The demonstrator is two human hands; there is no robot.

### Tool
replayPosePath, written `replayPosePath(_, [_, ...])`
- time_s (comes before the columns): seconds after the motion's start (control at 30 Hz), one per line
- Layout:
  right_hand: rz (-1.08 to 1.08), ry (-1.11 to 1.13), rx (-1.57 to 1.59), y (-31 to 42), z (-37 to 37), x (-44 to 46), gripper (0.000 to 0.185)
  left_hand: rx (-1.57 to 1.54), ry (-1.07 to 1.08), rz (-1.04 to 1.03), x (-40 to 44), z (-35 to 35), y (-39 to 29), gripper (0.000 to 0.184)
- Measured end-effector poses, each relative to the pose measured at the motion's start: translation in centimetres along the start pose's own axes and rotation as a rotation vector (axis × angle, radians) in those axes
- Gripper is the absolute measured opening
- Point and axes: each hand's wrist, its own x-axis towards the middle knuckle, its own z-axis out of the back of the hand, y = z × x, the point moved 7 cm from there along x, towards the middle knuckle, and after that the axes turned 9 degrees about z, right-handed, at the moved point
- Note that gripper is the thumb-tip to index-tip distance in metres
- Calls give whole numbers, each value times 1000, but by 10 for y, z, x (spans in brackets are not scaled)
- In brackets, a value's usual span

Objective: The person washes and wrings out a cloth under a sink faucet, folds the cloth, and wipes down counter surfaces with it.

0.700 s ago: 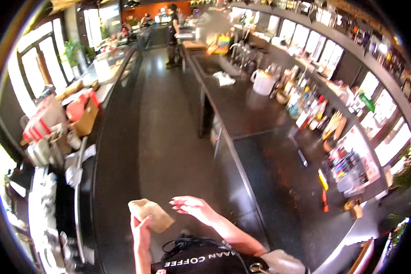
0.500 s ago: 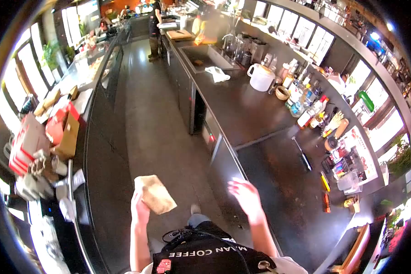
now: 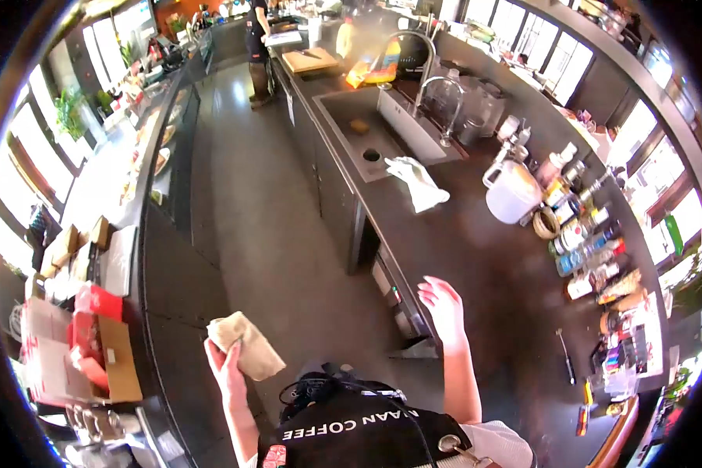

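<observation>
My left hand (image 3: 228, 370) is closed around a folded beige cloth (image 3: 256, 351), held above the floor between the two counters. The cloth hangs to the right of my thumb. My right hand (image 3: 443, 303) holds nothing; its fingers are apart, and it hovers by the edge of the dark counter (image 3: 475, 257). Farther along that counter a crumpled white cloth (image 3: 419, 186) lies at the near end of the sink (image 3: 339, 129). A white plastic jug (image 3: 513, 195) stands to the right of this cloth.
Several bottles (image 3: 581, 253) line the counter's back edge. Beyond the sink are a yellow bag (image 3: 383, 62) and a cutting board (image 3: 308, 61) with a knife. Red-and-white boxes (image 3: 51, 343) stand on the left. Up the aisle (image 3: 265, 203) stands a person (image 3: 259, 54).
My view has moved forward along the aisle, so the sink, jug and bottles appear nearer. The beige cloth stays in my left hand. My right hand is still open.
</observation>
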Motion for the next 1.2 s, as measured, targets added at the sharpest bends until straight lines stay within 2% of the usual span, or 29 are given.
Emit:
replayPosePath(0.07, [52, 68, -93, -6, -45, 68, 27, -28, -55, -40, 64, 8, 15, 38])
replayPosePath(0.1, [76, 75, -121, -10, -65, 102, 26, -46, -73, -39, 96, 4, 21, 46])
replayPosePath(0.2, [174, 64, -123, -24, -103, 186, 26, -33, -24, -7, 194, -40, 20, 54])
replayPosePath(0.27, [219, 8, -138, -30, -118, 229, 27, -76, 92, 194, 276, -69, 39, 58])
replayPosePath(0.33, [239, -116, -173, -40, -116, 272, 27, -42, 282, 201, 362, -127, 28, 58])
replayPosePath(0.47, [270, -272, -227, -54, -116, 342, 28, -67, 637, 377, 497, -261, 11, 54])
replayPosePath(0.57, [236, -337, -425, -42, -133, 407, 27, 28, 763, 393, 565, -356, 4, 48])
replayPosePath(0.67, [97, -407, -612, -33, -127, 484, 31, -3, 849, 417, 607, -425, 23, 46])
replayPosePath(0.73, [49, -463, -576, -30, -105, 545, 32, 0, 858, 398, 630, -449, 38, 45])
replayPosePath(0.8, [81, -514, -629, -20, -80, 612, 40, 10, 839, 383, 651, -463, 50, 45])
replayPosePath(0.83, [100, -580, -709, -15, -66, 648, 48, -11, 822, 446, 653, -470, 41, 46])
replayPosePath(0.87, [34, -679, -776, -10, -51, 676, 49, -39, 824, 462, 666, -473, 49, 47])
replayPosePath(0.9, [-24, -699, -813, -10, -33, 704, 58, -16, 795, 485, 676, -477, 54, 47])
replayPosePath(0.93, [-41, -766, -744, -15, -20, 725, 57, 10, 761, 516, 685, -478, 60, 47])
replayPosePath(1.0, [-203, -704, -781, -23, -4, 761, 42, 47, 781, 559, 704, -494, 75, 47])
replayPosePath(1.1, [-204, -757, -904, -26, 15, 783, 14, 46, 864, 610, 724, -540, 82, 46])
replayPosePath(1.17, [-225, -680, -984, -42, 47, 798, 13, 65, 885, 686, 732, -576, 109, 45])
replayPosePath(1.2, [-283, -573, -1111, -59, 76, 812, 12, 74, 897, 735, 735, -594, 124, 44])
